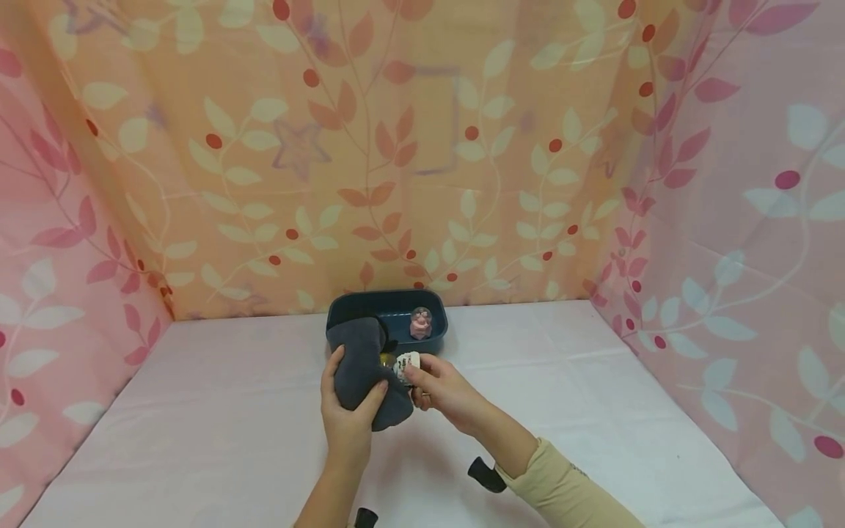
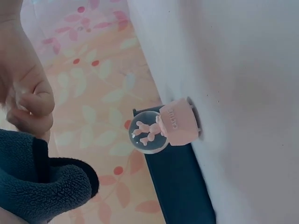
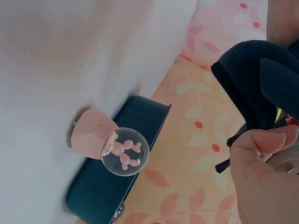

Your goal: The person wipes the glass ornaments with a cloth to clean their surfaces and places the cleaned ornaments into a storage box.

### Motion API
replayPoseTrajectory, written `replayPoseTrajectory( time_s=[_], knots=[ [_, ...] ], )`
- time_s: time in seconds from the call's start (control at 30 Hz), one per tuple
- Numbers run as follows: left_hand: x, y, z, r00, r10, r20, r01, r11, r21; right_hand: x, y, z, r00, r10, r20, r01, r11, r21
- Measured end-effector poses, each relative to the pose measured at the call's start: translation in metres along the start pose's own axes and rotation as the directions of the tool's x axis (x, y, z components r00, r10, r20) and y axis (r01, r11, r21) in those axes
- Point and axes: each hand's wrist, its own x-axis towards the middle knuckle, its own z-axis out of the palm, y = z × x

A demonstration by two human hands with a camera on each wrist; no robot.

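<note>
My left hand (image 1: 346,429) grips a dark grey fleece pouch (image 1: 353,367) with its fingers behind and its thumb in front. Between the fingers and thumb of my right hand (image 1: 452,392) is a small snow globe (image 1: 407,363) with a white lettered base. Its yellowish end points at the pouch's opening, and red and yellow bits of it show there in the right wrist view. Black edging and thin black ties (image 3: 223,165) mark the pouch mouth. A pink snow globe (image 2: 180,122) with a balloon-animal figure stands on the table, hidden in the head view.
Behind the hands is a dark blue rectangular bin (image 1: 389,299) near the back curtain. Inside its right end sits another pink domed globe (image 1: 420,324). White cloth (image 1: 218,411) covers the table, with patterned curtains (image 1: 746,242) at the back and both sides.
</note>
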Motion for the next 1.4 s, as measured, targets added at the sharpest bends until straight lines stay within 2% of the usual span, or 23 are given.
replayPoseTrajectory(
  time_s=[0.2, 0.4, 0.5, 0.63, 0.73, 0.9, 1.17, 1.4],
  knots=[
    [0.0, 0.002, -0.003, 1.0, -0.021, -0.005, 0.021, 0.999, -0.04, -0.001, -0.001, -0.001, 1.0, 0.01, 0.02, -0.012, 0.998, 0.069],
    [0.0, 0.003, -0.006, 1.0, -0.016, 0.002, 0.016, 0.997, -0.08, 0.0, -0.002, -0.003, 0.998, 0.058, 0.022, -0.061, 0.985, 0.164],
    [0.001, 0.002, -0.008, 1.0, -0.003, 0.031, 0.007, 0.993, -0.116, -0.001, -0.001, -0.005, 0.997, 0.074, 0.011, -0.075, 0.977, 0.2],
    [0.0, 0.002, -0.009, 0.995, -0.013, 0.099, 0.03, 0.985, -0.17, -0.002, -0.002, -0.005, 0.996, 0.088, -0.022, -0.082, 0.976, 0.204],
    [-0.001, 0.001, -0.007, 0.993, -0.041, 0.114, 0.062, 0.98, -0.187, -0.001, -0.002, -0.004, 0.997, 0.076, -0.015, -0.071, 0.976, 0.208],
    [-0.004, 0.0, -0.002, 0.994, -0.049, 0.093, 0.067, 0.978, -0.197, -0.001, 0.0, -0.002, 0.999, 0.038, 0.018, -0.042, 0.96, 0.277],
    [-0.007, 0.0, 0.002, 0.993, -0.058, 0.105, 0.082, 0.968, -0.236, 0.001, 0.002, 0.0, 0.999, -0.01, -0.05, 0.025, 0.948, 0.317],
    [-0.008, -0.004, 0.002, 0.988, -0.083, 0.132, 0.102, 0.985, -0.142, 0.0, 0.0, 0.003, 0.996, -0.033, -0.08, 0.054, 0.959, 0.279]
  ],
)
